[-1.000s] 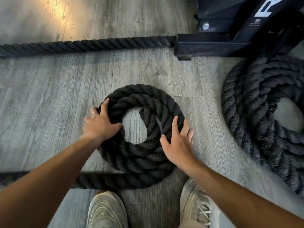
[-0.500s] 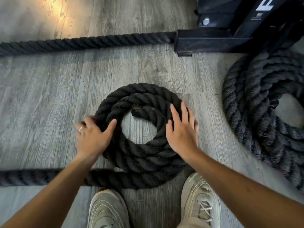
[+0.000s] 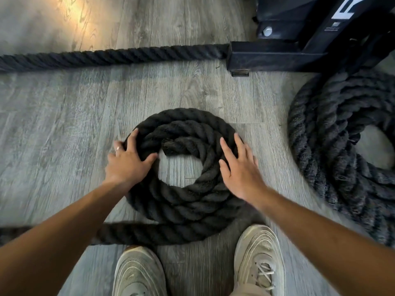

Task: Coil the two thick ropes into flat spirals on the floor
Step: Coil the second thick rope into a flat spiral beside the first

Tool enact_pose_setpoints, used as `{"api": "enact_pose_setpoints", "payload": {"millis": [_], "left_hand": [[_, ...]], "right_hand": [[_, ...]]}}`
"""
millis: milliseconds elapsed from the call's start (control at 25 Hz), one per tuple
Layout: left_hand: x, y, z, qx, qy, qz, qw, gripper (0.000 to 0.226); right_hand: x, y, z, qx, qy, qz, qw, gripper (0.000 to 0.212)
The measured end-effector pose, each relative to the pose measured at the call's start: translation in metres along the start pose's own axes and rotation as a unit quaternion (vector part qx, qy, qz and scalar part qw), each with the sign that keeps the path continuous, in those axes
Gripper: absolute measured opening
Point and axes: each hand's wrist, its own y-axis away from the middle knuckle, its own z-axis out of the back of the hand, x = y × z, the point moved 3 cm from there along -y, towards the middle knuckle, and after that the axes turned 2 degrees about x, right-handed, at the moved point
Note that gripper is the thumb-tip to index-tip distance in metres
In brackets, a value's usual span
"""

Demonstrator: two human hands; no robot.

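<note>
You are crouched over a grey wood-grain plank floor (image 3: pixel 64 146), with a warm patch of light (image 3: pixel 70 16) falling on the boards at eleven o'clock. Directly ahead of you lies the thick black twisted rope spiral (image 3: pixel 181 201), flat on the floor, about two turns wound around an open centre where bare plank shows; its cut end sits at twelve o'clock inside that hole. The loose tail of this rope (image 3: pixel 149 233) leaves the spiral at six o'clock and runs off to nine o'clock, passing under your left forearm, just ahead of your pale grey laced trainers (image 3: pixel 258 259).

Your left hand (image 3: pixel 126 161) lies on the spiral at nine o'clock, fingers spread over the outer turn and thumb hooked over the inner one, pressing rather than gripping. Your right hand (image 3: pixel 239 167) rests flat at three o'clock, fingers apart and extended over the turns, closed on nothing.

At three o'clock from the spiral, well apart, a larger black rope coil (image 3: pixel 333 159) is piled in several layers. A straight stretch of black rope (image 3: pixel 111 55) crosses the floor at twelve o'clock and meets the black steel frame base (image 3: pixel 267 56) at one o'clock, which carries a bolt and white lettering.
</note>
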Motion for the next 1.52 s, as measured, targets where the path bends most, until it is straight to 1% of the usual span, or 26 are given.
{"api": "enact_pose_setpoints", "payload": {"millis": [80,120,240,320,440,520,560,640,720,800,880,1000,1120,1160,1200,1240,1280,1360,1400,1440,1520], "left_hand": [[0.012,0.033,-0.008,-0.013,0.064,0.045,0.997,0.098],[0.015,0.050,-0.013,-0.018,0.090,0.063,0.994,0.100],[0.013,0.081,-0.023,-0.005,0.137,0.090,0.987,0.105],[0.011,0.077,-0.020,0.008,0.146,0.096,0.985,0.106],[0.010,0.043,-0.001,-0.010,0.083,0.094,0.992,0.095],[0.002,0.013,0.014,-0.015,0.052,0.035,0.998,0.086],[-0.005,-0.001,0.019,-0.008,0.044,-0.013,0.999,0.083],[-0.019,-0.022,0.022,0.029,0.005,-0.102,0.994,0.081],[-0.025,-0.031,0.014,0.047,-0.052,-0.131,0.989,0.078],[-0.021,-0.031,0.008,0.014,-0.080,-0.117,0.990,0.073],[-0.013,-0.024,0.007,-0.012,-0.063,-0.080,0.995,0.073],[0.007,-0.005,0.006,-0.020,-0.044,-0.022,0.999,0.079],[0.022,0.022,0.000,-0.024,-0.002,0.046,0.999,0.087],[0.025,0.030,-0.003,-0.024,0.003,0.062,0.998,0.088],[0.026,0.037,-0.006,-0.023,0.001,0.071,0.997,0.088],[0.026,0.039,-0.008,-0.018,-0.001,0.075,0.997,0.087],[0.026,0.039,-0.009,-0.013,0.002,0.079,0.997,0.087],[0.022,0.028,-0.007,-0.009,0.000,0.084,0.996,0.086],[0.017,0.019,-0.005,-0.011,-0.011,0.076,0.997,0.086],[0.011,0.009,0.000,-0.012,-0.016,0.058,0.998,0.084],[-0.002,-0.011,0.011,-0.015,0.010,0.002,1.000,0.077]], "right_hand": [[-0.002,-0.032,0.017,0.028,0.049,0.059,0.997,0.058],[0.001,-0.045,0.022,0.042,0.064,0.071,0.995,0.057],[0.016,-0.065,0.025,0.055,0.053,0.051,0.996,0.058],[0.023,-0.057,0.022,0.014,0.012,0.019,1.000,0.057],[0.021,-0.008,0.006,-0.096,-0.024,-0.061,0.993,0.052],[0.020,0.034,-0.011,-0.121,-0.033,-0.084,0.989,0.053],[0.019,0.050,-0.019,-0.114,-0.045,-0.086,0.989,0.053],[0.018,0.064,-0.029,-0.097,-0.086,-0.090,0.987,0.053],[0.016,0.061,-0.029,-0.105,-0.119,-0.086,0.984,0.053],[0.013,0.049,-0.022,-0.104,-0.138,-0.060,0.983,0.054],[0.006,0.031,-0.013,-0.078,-0.125,-0.015,0.989,0.055],[-0.002,-0.010,0.007,-0.016,-0.084,0.075,0.994,0.057],[0.000,-0.052,0.030,0.063,-0.081,0.137,0.985,0.054],[0.002,-0.060,0.034,0.073,-0.076,0.150,0.983,0.054],[0.005,-0.062,0.035,0.067,-0.065,0.157,0.983,0.052],[0.008,-0.060,0.033,0.041,-0.046,0.154,0.986,0.050],[0.011,-0.051,0.028,-0.001,-0.028,0.136,0.990,0.048],[0.017,-0.018,0.010,-0.088,-0.024,0.058,0.994,0.046],[0.020,0.003,-0.002,-0.112,-0.034,0.016,0.993,0.047],[0.022,0.023,-0.014,-0.122,-0.041,-0.018,0.992,0.049],[0.026,0.049,-0.030,-0.108,-0.049,-0.058,0.991,0.053]]}}
